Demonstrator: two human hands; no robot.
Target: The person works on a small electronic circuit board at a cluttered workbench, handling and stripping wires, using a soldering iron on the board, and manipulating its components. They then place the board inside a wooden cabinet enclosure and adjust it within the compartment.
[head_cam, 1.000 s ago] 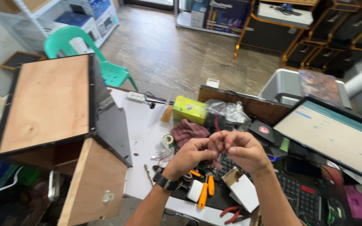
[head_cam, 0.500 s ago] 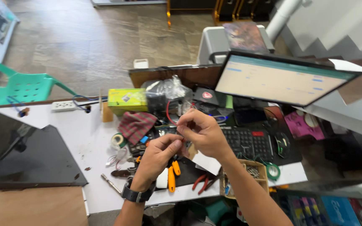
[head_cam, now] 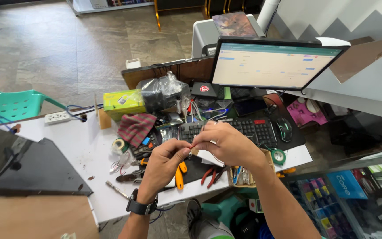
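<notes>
- Left hand (head_cam: pixel 163 160), right hand (head_cam: pixel 227 144): fingertips pinched shut on thin wire (head_cam: pixel 198 132).
- Wire: fine, pale, small red tip, stretched between both hands, above black keyboard (head_cam: pixel 244 127).

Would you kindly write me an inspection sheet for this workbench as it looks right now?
Surface: white table, crowded on the right.
Job's things: thin wire pinched between left hand and right hand.
Clutter: orange pliers, red pliers, tape roll, checked cloth, yellow-green box.
Grippers: both hands closed on the wire.
Cables: power strip with blue lead.
Surroundings: monitor, keyboard, green chair.
</notes>
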